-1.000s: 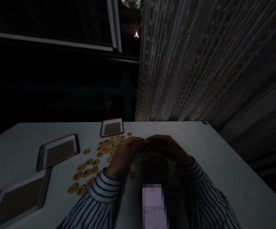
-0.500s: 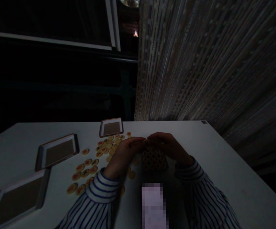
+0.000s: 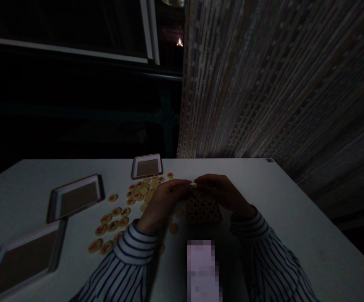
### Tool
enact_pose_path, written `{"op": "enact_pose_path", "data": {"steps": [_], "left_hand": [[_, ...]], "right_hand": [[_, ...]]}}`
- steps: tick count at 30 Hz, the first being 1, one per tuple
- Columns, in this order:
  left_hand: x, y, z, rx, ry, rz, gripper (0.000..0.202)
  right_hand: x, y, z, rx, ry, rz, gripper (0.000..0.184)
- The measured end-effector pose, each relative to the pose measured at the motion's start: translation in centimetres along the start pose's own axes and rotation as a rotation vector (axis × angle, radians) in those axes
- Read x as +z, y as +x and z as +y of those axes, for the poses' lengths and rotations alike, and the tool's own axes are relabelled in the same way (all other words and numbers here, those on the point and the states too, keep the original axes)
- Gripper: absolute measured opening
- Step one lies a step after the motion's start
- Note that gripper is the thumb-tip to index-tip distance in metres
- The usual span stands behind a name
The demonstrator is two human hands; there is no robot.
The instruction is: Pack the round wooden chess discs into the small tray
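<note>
Both my hands meet over the far edge of a small dark box (image 3: 220, 219) filled with rows of round pieces (image 3: 203, 209). My left hand (image 3: 166, 199) reaches in from the left with its fingers closed together. From the right comes my right hand (image 3: 221, 191), fingers bent and also closed. A small pale piece (image 3: 193, 184) shows between the fingertips of both hands; its exact kind is too dark to tell. Beside my left hand lie scattered xiangqi pieces (image 3: 142, 191), round and wooden-looking, with red or black characters. More pieces are partly hidden by my left forearm.
Three shallow rectangular trays or lids stand on the white table (image 3: 282, 235): a far one (image 3: 147, 167), a middle one (image 3: 76, 199) and a near left one (image 3: 24, 258). A blurred pale rectangle (image 3: 202, 268) is nearest me. Behind the table hangs a string curtain (image 3: 232, 84).
The small pale piece shows more clearly between my fingertips. Both hands stay nearly in place, and the view shifts slightly.
</note>
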State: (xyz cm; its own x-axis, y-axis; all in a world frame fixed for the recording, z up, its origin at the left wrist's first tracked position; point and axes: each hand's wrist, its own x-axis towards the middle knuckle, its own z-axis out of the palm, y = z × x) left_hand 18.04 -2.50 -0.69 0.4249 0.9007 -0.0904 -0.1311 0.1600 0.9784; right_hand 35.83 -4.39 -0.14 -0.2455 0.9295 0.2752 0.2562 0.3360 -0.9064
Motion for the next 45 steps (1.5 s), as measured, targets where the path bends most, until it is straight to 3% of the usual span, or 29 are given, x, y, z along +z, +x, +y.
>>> {"op": "enact_pose_path", "data": {"steps": [5, 17, 29, 37, 45], "left_hand": [[0.0, 0.1, -0.1, 0.027, 0.015, 0.084, 0.029], [-0.1, 0.2, 0.1, 0.060, 0.101, 0.138, 0.029], [-0.1, 0.2, -0.1, 0.035, -0.017, 0.151, 0.025], [0.1, -0.2, 0.2, 0.014, -0.040, 0.069, 0.031], [0.1, -0.1, 0.2, 0.012, -0.033, 0.114, 0.026]], "right_hand": [[0.3, 0.0, 0.0, -0.039, -0.075, 0.028, 0.023], [0.4, -0.1, -0.3, -0.085, -0.175, 0.012, 0.022], [0.6, -0.1, 0.2, -0.026, -0.041, 0.028, 0.026], [0.5, 0.0, 0.3, -0.008, -0.041, 0.077, 0.023], [0.5, 0.1, 0.7, 0.016, 0.014, 0.074, 0.021]]}}
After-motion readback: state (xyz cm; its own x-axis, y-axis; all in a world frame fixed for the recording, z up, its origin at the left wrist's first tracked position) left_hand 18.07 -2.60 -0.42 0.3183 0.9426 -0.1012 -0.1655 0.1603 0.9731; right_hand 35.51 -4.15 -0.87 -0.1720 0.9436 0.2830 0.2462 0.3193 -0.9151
